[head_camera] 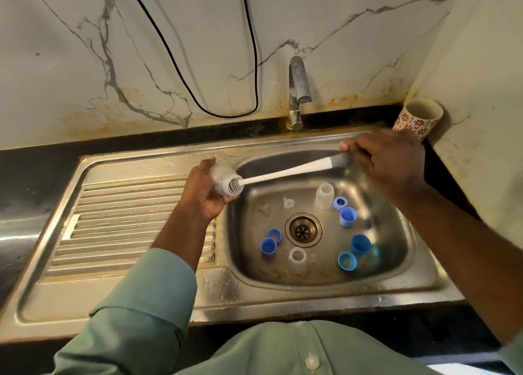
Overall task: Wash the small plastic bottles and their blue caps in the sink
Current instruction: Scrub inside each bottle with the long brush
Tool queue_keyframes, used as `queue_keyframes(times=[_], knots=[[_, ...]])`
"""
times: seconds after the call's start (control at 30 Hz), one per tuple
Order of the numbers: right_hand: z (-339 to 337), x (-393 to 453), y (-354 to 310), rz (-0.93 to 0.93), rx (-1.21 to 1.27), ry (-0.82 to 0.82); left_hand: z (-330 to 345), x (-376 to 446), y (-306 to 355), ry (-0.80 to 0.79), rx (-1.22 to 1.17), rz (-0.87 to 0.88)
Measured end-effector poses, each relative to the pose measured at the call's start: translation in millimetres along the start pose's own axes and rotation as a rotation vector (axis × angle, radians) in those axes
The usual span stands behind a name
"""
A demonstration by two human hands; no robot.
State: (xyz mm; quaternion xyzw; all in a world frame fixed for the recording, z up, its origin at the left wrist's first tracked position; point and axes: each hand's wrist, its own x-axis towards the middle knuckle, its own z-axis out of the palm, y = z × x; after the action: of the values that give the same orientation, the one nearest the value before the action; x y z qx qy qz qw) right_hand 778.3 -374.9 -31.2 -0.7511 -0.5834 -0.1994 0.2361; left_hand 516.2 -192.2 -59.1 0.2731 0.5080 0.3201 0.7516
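Bottle: small translucent plastic bottle [225, 179], tipped sideways over the steel sink [418, 272] rim so the brush reaches inside.
Left hand [205, 195]: fingers wrapped round the bottle, steadying it.
Right hand [387, 162]: pinching the white long-handled brush [285, 173].
Waiting: blue caps [347, 216] in the basin.

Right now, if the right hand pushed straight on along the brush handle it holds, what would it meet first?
The right hand points down the bottle brush toward the small plastic bottle gripped by the left hand. It would probably meet that bottle's mouth first, where the bristles already sit; depth is unclear.
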Motion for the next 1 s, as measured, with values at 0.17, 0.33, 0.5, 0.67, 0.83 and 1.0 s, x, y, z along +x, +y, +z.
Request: queue_keyframes(times=[0.17, 0.33, 0.5, 0.67, 0.83, 1.0], knots=[[24.0, -32.6, -29.7, 0.731, 0.576, -0.681, 9.0, 3.2, 16.6, -0.015, -0.124, 0.037], [25.4, -77.8, -82.4, 0.826, 0.934, -0.906, 19.3, 9.7, 43.5, 0.114, -0.178, 0.046], [-13.8, -67.5, -123.2, 0.327, 0.649, -0.734, 20.1, 21.3, 43.2, 0.472, -0.212, 0.372], [-35.7, -13.3, -100.8, 0.081, 0.247, -0.630, 17.5, 27.4, 32.8, 0.435, 0.063, 0.692], [-23.1, 6.5, -82.2, 0.180, 0.413, -0.670, 15.3, 21.7, 29.3, 0.245, 0.081, 0.516], [3.6, -43.9, -103.1, 0.597, 0.983, -0.703, 2.5, 20.3, 39.4, 0.190, -0.377, 0.400]])
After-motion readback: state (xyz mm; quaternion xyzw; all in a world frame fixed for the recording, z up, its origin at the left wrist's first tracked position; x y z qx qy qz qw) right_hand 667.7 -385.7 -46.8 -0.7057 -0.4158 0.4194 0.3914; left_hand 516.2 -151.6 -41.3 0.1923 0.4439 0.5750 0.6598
